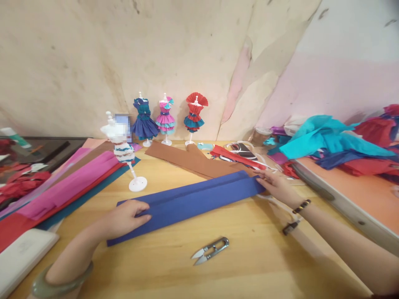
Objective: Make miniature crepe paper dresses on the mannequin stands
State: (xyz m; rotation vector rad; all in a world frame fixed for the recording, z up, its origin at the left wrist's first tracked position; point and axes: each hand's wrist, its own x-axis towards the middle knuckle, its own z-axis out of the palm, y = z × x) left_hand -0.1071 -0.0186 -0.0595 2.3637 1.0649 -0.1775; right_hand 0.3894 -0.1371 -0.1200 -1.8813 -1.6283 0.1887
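A long dark-blue folded strip of crepe paper [199, 198] lies slantwise on the wooden table. My left hand [126, 218] rests on its left end, with thumb and forefinger apart and the other fingers mostly hidden. At the far right end, the fingers of my right hand [271, 182] pinch the paper's edge. Thread snips [212, 251] lie on the table in front of the strip, blades pointing left. Behind the strip stands a small white dress form [116, 133] with a partly wrapped white and blue skirt.
Three dressed mini mannequins, blue [144, 118], pink [166, 116] and red [195, 114], stand along the wall. Brown paper [187, 160] lies behind the strip. Coloured paper sheets [71, 182] and a white box-like object [26, 257] are left; a turquoise paper heap [324, 135] is right.
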